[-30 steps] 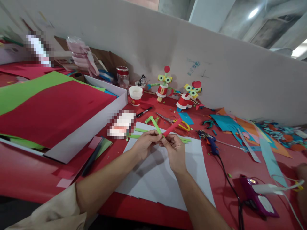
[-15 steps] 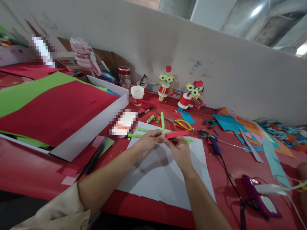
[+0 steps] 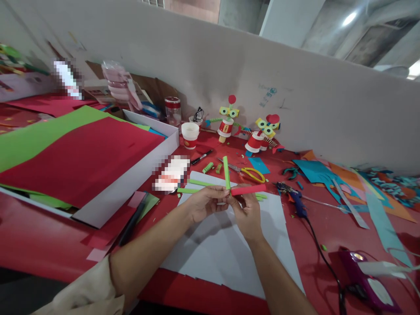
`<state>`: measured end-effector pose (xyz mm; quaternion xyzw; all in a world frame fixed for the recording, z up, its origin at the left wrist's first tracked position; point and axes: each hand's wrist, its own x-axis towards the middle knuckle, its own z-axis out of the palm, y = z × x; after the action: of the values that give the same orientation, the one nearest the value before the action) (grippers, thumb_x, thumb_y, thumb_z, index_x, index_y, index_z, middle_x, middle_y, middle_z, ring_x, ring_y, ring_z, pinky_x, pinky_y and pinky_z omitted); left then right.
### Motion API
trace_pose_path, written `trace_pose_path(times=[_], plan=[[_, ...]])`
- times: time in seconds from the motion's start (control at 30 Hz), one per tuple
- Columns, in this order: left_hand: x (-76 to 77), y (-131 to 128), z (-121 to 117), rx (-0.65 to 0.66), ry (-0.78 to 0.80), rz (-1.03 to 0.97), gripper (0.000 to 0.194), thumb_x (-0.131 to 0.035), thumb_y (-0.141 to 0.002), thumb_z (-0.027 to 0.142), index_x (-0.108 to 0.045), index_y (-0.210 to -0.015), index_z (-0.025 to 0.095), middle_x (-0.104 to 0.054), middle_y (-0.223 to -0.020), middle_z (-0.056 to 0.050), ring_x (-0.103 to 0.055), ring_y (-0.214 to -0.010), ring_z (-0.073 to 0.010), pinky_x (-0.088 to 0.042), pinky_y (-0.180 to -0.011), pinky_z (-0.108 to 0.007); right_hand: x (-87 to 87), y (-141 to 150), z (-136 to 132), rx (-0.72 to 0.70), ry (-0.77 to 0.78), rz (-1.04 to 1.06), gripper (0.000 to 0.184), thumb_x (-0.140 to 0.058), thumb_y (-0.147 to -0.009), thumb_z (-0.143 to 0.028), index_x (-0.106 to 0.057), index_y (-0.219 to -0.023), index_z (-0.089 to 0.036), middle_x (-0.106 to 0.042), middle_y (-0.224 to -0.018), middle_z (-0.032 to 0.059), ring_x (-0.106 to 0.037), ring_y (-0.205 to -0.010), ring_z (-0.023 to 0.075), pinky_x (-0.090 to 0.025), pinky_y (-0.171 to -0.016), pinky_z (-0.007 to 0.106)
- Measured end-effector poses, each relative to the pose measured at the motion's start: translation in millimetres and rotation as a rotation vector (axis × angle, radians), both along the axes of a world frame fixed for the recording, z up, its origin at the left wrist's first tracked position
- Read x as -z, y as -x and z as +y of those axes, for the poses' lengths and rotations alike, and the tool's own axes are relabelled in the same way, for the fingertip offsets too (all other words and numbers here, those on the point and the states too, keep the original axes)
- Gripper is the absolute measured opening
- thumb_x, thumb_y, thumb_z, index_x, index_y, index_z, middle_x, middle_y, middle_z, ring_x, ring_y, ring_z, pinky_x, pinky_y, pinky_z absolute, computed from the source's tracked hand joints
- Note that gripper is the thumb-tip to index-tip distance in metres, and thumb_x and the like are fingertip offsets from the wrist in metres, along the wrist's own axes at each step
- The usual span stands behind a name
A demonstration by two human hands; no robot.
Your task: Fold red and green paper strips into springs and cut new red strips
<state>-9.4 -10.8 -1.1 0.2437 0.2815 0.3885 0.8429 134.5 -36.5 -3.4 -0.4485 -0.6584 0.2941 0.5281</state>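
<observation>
Between my hands, a green paper strip [image 3: 226,171] and a red paper strip [image 3: 249,189] meet at a corner, the green one pointing away from me and the red one to the right. My left hand [image 3: 207,202] pinches the strips near that corner. Thumb and fingers of my right hand [image 3: 244,212] are closed on them just to the right. Below lies a white sheet [image 3: 213,249]. More green strips [image 3: 188,190] lie at its far edge, partly hidden by my hands. Yellow-handled scissors [image 3: 252,174] and small folded green paper springs [image 3: 208,167] rest beyond.
A white box [image 3: 127,181] of coloured paper stands left. Paper cups [image 3: 190,134], a jar [image 3: 173,110] and two paper-cup figures [image 3: 225,127] [image 3: 255,142] are along the wall. On the right lie a glue gun [image 3: 297,201] with its cord, paper scraps [image 3: 315,173] and a purple power strip [image 3: 370,282].
The view has shifted slightly, so the table's things sit a little lower. Both hands keep their hold at the corner of the two strips, and my left fingers have shifted slightly.
</observation>
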Motion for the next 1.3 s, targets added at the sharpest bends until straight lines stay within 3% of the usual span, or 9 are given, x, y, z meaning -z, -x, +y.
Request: trace_pose_path(times=[0.27, 0.57, 0.7, 0.87, 1.0, 1.2, 1.3], plan=[[4.3, 1, 3, 0.013, -0.063, 0.035, 0.022, -0.083, -0.049, 0.02, -0.063, -0.054, 0.015, -0.056, -0.058, 0.0, -0.051, -0.06, -0.0093, -0.042, -0.067, -0.025, 1.0, 1, -3, -0.045, -0.039, -0.023, 0.007, -0.061, -0.082, -0.025, -0.068, -0.084, -0.024, -0.06, -0.088, 0.0054, -0.056, -0.088, 0.0214, -0.048, -0.077, 0.035], [-3.2, -5, -4, -0.007, 0.092, -0.055, 0.015, -0.079, -0.056, 0.017, -0.066, -0.061, 0.013, -0.055, -0.055, 0.002, -0.049, -0.057, -0.0079, -0.041, -0.063, -0.025, 1.2, -1, -5, 0.015, -0.057, -0.021, 0.004, -0.062, -0.081, -0.024, -0.064, -0.083, -0.023, -0.058, -0.089, 0.0048, -0.056, -0.084, 0.0202, -0.047, -0.072, 0.033], [-1.7, -4, -2, -0.006, -0.004, -0.026, 0.019, -0.081, -0.054, 0.019, -0.064, -0.055, 0.012, -0.055, -0.054, 0.001, -0.049, -0.055, -0.0069, -0.041, -0.062, -0.024, 0.5, 1, -6, -0.013, -0.037, 0.018, 0.003, -0.063, -0.08, -0.024, -0.065, -0.081, -0.022, -0.058, -0.087, 0.0044, -0.056, -0.082, 0.0196, -0.047, -0.073, 0.033], [2.6, -4, 0, -0.13, -0.037, -0.002, 0.021, -0.084, -0.049, 0.019, -0.064, -0.053, 0.013, -0.056, -0.053, 0.002, -0.05, -0.055, -0.0063, -0.04, -0.061, -0.022, -1.0, 4, -3, -0.039, 0.075, 0.087, 0.009, -0.062, -0.082, -0.028, -0.065, -0.089, -0.023, -0.06, -0.091, 0.0044, -0.057, -0.082, 0.0182, -0.048, -0.071, 0.031], [4.5, -6, -1, -0.167, -0.027, 0.04, 0.022, -0.084, -0.047, 0.02, -0.064, -0.053, 0.014, -0.056, -0.052, 0.002, -0.049, -0.052, -0.0067, -0.038, -0.057, -0.023, -1.2, 5, -3, -0.025, 0.124, 0.084, 0.008, -0.062, -0.081, -0.029, -0.063, -0.084, -0.022, -0.06, -0.086, 0.0028, -0.056, -0.077, 0.0162, -0.047, -0.068, 0.029], [0.4, -6, -1, -0.251, -0.083, 0.184, 0.019, -0.083, -0.052, 0.023, -0.067, -0.058, 0.015, -0.06, -0.058, 0.001, -0.051, -0.056, -0.008, -0.041, -0.06, -0.024, 0.1, 9, -4, 0.033, 0.263, 0.209, 0.023, -0.064, -0.079, -0.035, -0.061, -0.096, -0.02, -0.061, -0.081, 0.0009, -0.053, -0.066, 0.0124, -0.045, -0.059, 0.025], [-1.3, -5, -1, -0.245, -0.153, 0.226, 0.019, -0.083, -0.055, 0.026, -0.069, -0.062, 0.015, -0.062, -0.06, 0.0, -0.056, -0.06, -0.0098, -0.044, -0.066, -0.025, -0.3, 9, -3, 0.065, 0.29, 0.297, 0.018, -0.065, -0.078, -0.035, -0.064, -0.085, -0.019, -0.059, -0.072, -0.0008, -0.051, -0.06, 0.0109, -0.044, -0.057, 0.024]])
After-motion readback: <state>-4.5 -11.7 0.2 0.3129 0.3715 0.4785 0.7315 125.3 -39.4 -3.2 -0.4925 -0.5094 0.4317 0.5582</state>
